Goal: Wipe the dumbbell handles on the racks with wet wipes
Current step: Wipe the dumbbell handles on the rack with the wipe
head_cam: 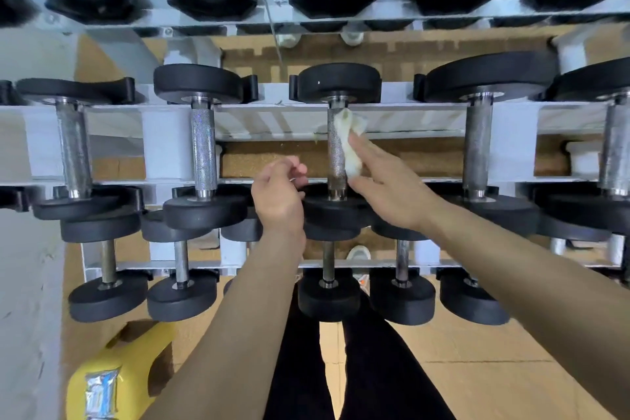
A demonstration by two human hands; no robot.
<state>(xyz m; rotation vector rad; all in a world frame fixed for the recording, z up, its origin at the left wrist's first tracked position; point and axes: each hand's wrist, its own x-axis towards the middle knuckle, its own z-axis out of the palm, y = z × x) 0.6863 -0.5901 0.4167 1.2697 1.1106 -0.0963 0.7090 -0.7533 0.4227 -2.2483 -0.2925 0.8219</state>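
Observation:
A black dumbbell lies on the middle tier of the white rack (272,119), its knurled steel handle (335,160) pointing away from me. A pale, crumpled wet wipe (349,143) lies against the right side of that handle. My right hand (385,181) presses the wipe onto the handle with fingers mostly straight. My left hand (279,194) hovers just left of the handle's near end, fingers loosely curled. Whether it holds anything small I cannot tell.
More dumbbells (203,147) sit left and right on the same tier, with smaller ones (180,283) on the tier below and larger heads above. A yellow jug (112,372) stands on the floor at lower left. My black-clad legs (341,368) stand before the rack.

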